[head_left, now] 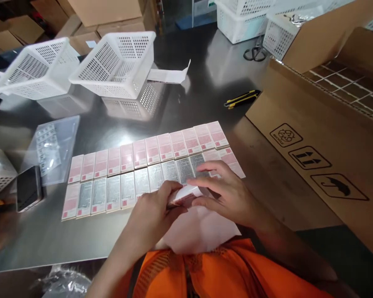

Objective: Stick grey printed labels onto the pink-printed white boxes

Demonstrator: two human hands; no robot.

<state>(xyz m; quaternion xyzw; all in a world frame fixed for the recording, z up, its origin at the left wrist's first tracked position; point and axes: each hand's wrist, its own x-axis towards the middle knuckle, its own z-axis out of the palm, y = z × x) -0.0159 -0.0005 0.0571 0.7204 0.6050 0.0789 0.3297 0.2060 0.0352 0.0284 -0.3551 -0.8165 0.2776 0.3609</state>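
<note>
My left hand [157, 213] grips the left end of a small pink-and-white box [186, 193], thumb above and fingers underneath. My right hand [225, 192] curls around the right end of that box; its thumb and middle finger close in on it, while the index finger reaches out above. Just beyond lie two rows of flat pink-and-white boxes [127, 157] with small red square codes. Many in the nearer row carry a grey, shiny panel [113, 193]. Below my hands, a whitish sheet [202, 231] rests against an orange garment [205, 273]. My fingers partly cover the held box.
White perforated baskets [146, 54] stand at the back left. A large cardboard carton [301, 136] with dividers fills the right side. A yellow-black cutter [242, 99] and scissors [255, 54] lie near it. At left are a phone [29, 188] and a clear plastic bag [69, 140].
</note>
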